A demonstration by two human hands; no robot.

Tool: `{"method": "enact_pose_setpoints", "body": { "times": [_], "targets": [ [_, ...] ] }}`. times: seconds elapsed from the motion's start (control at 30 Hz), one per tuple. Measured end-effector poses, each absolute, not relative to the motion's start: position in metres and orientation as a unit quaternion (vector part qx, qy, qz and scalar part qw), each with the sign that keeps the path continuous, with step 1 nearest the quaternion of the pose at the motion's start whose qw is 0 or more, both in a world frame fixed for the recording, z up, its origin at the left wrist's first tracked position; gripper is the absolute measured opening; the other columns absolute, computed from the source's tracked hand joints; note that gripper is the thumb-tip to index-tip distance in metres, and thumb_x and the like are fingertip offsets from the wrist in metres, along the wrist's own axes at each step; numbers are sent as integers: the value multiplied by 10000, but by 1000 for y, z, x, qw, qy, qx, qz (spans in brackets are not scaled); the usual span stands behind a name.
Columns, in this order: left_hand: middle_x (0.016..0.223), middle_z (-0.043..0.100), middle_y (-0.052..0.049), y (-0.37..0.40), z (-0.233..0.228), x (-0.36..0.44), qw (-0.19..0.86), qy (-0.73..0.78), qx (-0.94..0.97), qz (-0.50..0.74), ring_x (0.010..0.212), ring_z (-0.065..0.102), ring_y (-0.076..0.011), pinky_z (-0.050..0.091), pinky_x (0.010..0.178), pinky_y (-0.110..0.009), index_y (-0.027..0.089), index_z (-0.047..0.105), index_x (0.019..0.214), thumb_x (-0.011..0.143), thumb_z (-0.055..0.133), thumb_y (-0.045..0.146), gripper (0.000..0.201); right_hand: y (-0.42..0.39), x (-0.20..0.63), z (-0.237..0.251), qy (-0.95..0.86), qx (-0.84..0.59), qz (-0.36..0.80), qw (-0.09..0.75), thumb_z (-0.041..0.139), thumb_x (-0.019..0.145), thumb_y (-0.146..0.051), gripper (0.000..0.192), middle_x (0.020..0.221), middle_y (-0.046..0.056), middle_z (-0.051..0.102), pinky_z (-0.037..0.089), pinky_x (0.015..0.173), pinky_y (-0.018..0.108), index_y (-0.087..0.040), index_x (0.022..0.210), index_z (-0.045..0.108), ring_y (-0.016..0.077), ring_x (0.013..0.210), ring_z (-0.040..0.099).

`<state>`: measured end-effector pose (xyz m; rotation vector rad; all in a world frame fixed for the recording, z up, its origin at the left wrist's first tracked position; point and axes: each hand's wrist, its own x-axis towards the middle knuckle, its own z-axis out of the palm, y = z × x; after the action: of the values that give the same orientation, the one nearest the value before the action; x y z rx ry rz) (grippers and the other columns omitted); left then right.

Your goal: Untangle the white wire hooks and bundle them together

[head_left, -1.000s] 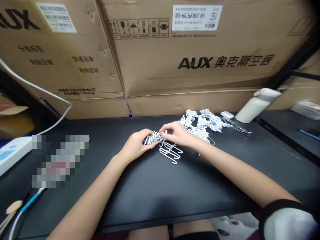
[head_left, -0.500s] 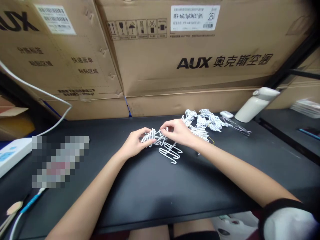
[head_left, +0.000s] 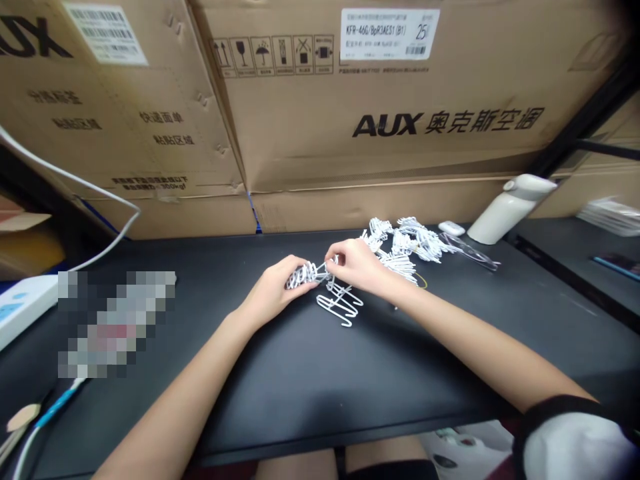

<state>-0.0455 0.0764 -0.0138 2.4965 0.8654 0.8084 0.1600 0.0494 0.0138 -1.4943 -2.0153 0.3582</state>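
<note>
Black table (head_left: 310, 387): white hook pile (head_left: 405, 247), loose hooks (head_left: 340, 307), bottle (head_left: 505, 210).

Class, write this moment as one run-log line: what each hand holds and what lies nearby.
left hand: holds bunch of white wire hooks | right hand: pinches same bunch | loose hooks: on black table | hook pile: behind right hand

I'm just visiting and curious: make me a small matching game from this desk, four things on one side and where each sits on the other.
Things:
1. bunch of white wire hooks
2. loose pile of hooks
3. white bottle
4. power strip

Places:
A. far left edge of the desk
B. leaning at the back right
C. in the left hand
D. behind the right hand

Pairs: 1-C, 2-D, 3-B, 4-A
</note>
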Motion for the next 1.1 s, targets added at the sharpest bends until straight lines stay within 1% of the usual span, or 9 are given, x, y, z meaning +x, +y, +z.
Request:
{"method": "enact_pose_setpoints", "body": {
  "times": [0.13, 0.23, 0.3, 0.43, 0.57, 0.7, 0.83, 0.97, 1.1],
  "targets": [
    [839, 620, -13, 81, -13, -48, 246, 364, 853, 281, 657, 522, -124, 424, 628, -238, 178, 572, 996, 809, 573, 491, 365, 57, 172, 15, -753, -571, 149, 293, 553, 673, -147, 147, 596, 16, 632, 362, 551, 229, -142, 672, 700, 112, 543, 525],
    [826, 629, -8, 83, -12, -50, 301, 374, 832, 277, 659, 541, -124, 428, 611, -223, 174, 563, 987, 799, 581, 498, 376, 61, 176, 13, -738, -581, 160, 303, 555, 670, -157, 147, 571, 14, 616, 362, 540, 229, -134, 669, 700, 109, 522, 516],
    [835, 635, -11, 83, -12, -50, 314, 375, 827, 278, 675, 553, -125, 430, 616, -216, 169, 568, 974, 785, 599, 498, 381, 61, 175, 12, -740, -573, 167, 310, 550, 674, -157, 152, 577, 12, 619, 365, 544, 227, -134, 672, 700, 106, 524, 515],
    [850, 641, -11, 81, -13, -47, 310, 369, 831, 279, 681, 555, -123, 432, 623, -213, 170, 585, 968, 774, 608, 500, 383, 57, 170, 13, -747, -561, 176, 311, 547, 678, -156, 152, 584, 7, 619, 364, 543, 226, -143, 679, 698, 105, 531, 509],
    [857, 642, -12, 81, -11, -48, 307, 366, 835, 273, 692, 552, -129, 436, 642, -220, 173, 594, 994, 782, 596, 501, 390, 58, 175, 18, -765, -549, 171, 290, 550, 677, -145, 147, 597, 10, 624, 364, 551, 224, -137, 673, 697, 105, 550, 516],
    [896, 656, -19, 83, -9, -52, 281, 366, 847, 264, 736, 562, -145, 437, 690, -241, 181, 606, 1021, 783, 597, 503, 401, 61, 183, 21, -783, -531, 180, 269, 565, 676, -147, 135, 582, 4, 608, 355, 537, 221, -136, 677, 699, 98, 536, 493],
    [901, 669, -26, 83, -10, -52, 265, 354, 859, 258, 727, 565, -145, 435, 690, -248, 183, 622, 1023, 787, 592, 502, 398, 61, 182, 20, -783, -519, 206, 274, 546, 699, -142, 160, 585, 2, 603, 358, 537, 214, -129, 719, 704, 93, 536, 491],
    [895, 681, -29, 82, -9, -51, 277, 364, 853, 252, 724, 583, -148, 442, 686, -248, 182, 627, 1027, 783, 600, 492, 396, 59, 178, 19, -774, -515, 236, 282, 529, 714, -148, 175, 583, 3, 604, 359, 531, 208, -122, 736, 701, 88, 527, 487],
    [846, 679, -24, 82, -8, -51, 291, 376, 845, 246, 679, 583, -140, 447, 651, -239, 175, 632, 998, 788, 592, 478, 371, 59, 177, 17, -767, -515, 249, 289, 530, 709, -154, 175, 565, 3, 600, 355, 521, 209, -120, 730, 700, 91, 518, 489]
  ]
}}
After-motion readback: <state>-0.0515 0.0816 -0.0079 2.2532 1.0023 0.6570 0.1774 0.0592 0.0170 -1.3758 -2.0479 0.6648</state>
